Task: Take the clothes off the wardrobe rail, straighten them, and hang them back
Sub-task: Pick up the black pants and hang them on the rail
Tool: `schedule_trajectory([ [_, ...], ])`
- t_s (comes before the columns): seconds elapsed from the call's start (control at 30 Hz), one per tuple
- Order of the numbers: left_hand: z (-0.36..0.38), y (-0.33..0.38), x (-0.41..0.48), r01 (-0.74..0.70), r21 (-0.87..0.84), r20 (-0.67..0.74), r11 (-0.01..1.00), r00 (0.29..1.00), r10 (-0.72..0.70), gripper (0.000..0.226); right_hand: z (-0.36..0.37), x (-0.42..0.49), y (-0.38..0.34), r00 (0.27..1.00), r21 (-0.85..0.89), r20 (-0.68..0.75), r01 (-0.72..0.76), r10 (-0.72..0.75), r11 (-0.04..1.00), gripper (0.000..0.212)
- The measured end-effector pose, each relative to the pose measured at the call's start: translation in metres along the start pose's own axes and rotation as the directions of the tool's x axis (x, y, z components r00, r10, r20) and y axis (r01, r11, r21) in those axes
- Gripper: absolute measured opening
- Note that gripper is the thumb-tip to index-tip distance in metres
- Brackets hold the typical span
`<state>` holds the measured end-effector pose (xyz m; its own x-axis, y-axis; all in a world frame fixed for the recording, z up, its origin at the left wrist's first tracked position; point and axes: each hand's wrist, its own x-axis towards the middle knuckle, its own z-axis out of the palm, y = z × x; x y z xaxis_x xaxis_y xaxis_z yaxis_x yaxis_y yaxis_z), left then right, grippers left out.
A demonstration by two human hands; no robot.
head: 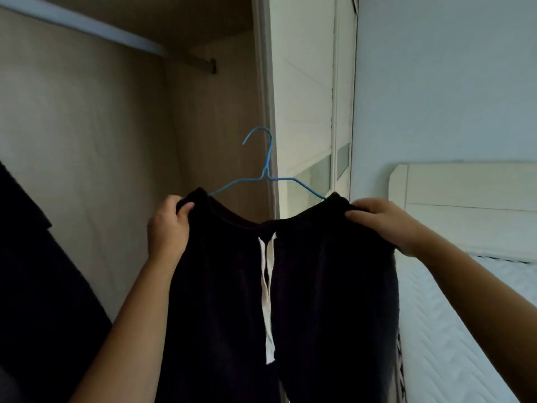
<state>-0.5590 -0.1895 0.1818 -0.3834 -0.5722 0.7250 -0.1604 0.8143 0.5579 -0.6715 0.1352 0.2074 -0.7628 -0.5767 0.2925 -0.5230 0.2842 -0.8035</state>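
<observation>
Trousers (pixel 279 301), dark with a white drawstring (pixel 268 286), hang in mid-air in front of the open wardrobe, off the rail (pixel 87 26) and well below it, their waistband stretched over the two arms of a blue wire hanger (pixel 266 170). The left hand (pixel 168 225) is clamped on the left end of the waistband, thumb over the cloth, and the right hand (pixel 383 222) is pinched on the right end. Neither hand appears to hold the hanger itself, so the likely trouble is the wire slipping out of the waistband if the pull slackens or turns uneven; the hook would then tip and drop. Lifting to the rail looks awkward too, since the hook stands free and could twist away from the bar. The loose drawstring may snag, and another dark garment (pixel 35 271) at the left edge might be brushed on the way up.
</observation>
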Motion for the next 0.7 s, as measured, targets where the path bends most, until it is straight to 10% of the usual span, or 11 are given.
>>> schedule_trajectory([
  [0.27, -0.023, -0.008, 0.067, 0.059, 0.150, -0.048, 0.987, 0.997, -0.053, 0.032, 0.029, 0.057, -0.055, 0.933, 0.481, 0.343, -0.271, 0.105, 0.834, 0.024],
  [0.53, -0.113, 0.058, 0.032, -0.325, 0.451, -0.092, 0.831, 0.910, 0.405, 0.045, 0.099, 0.098, -0.117, 0.955, 0.633, 0.265, -0.070, -0.131, 0.771, 0.023],
  [0.7, -0.165, 0.078, 0.029, -0.283, 0.683, -0.135, 0.674, 0.858, 0.496, 0.038, 0.129, 0.125, -0.168, 0.963, 0.702, 0.108, 0.101, -0.246, 0.705, 0.029],
])
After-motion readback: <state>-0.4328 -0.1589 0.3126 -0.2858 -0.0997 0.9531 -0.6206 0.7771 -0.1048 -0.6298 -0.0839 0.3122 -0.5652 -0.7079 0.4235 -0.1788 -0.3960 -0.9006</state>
